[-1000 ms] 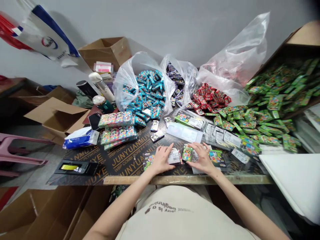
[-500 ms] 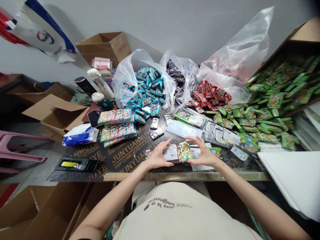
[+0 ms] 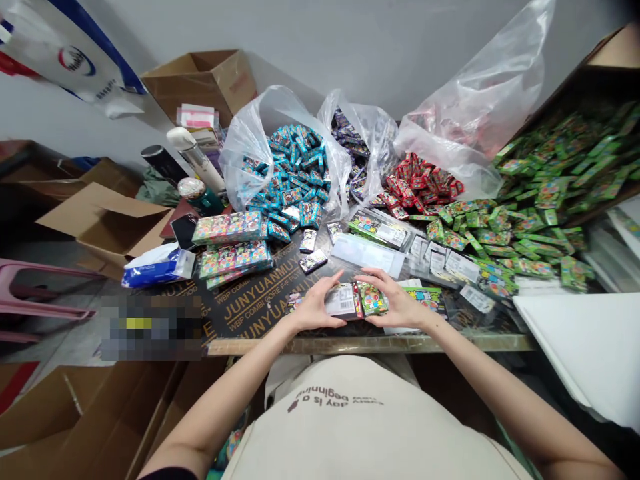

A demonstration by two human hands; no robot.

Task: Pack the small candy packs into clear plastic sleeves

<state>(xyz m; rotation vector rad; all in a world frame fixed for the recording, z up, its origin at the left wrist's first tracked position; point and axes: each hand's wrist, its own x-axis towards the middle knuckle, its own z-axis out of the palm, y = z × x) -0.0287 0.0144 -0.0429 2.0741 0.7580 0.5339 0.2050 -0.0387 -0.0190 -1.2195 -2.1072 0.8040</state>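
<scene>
My left hand (image 3: 314, 308) is curved round a short row of small boxes, fingers over the far side and thumb along the near side. A white barcode label (image 3: 343, 301) shows on top of that row, with a red edge at its right end. Up against this end is a small green patterned candy-like box (image 3: 375, 300), pinched between the thumb and fingers of my right hand (image 3: 404, 305). Under and beside my right hand lie a green-and-black printed pack (image 3: 431, 301) and a pale sheet, partly covered.
Clear plastic bags hold blue boxes (image 3: 297, 163), purple boxes (image 3: 345, 133) and red boxes (image 3: 423, 183). Green boxes (image 3: 500, 233) spill from a carton at right. Wrapped packs (image 3: 227, 228) are stacked at left, near bottles (image 3: 200, 197). A white board (image 3: 580, 353) juts at the right.
My right hand has shifted left and closed further round the green box, bringing the two hands nearer each other. My left hand keeps its hold; the whole view has shifted slightly.
</scene>
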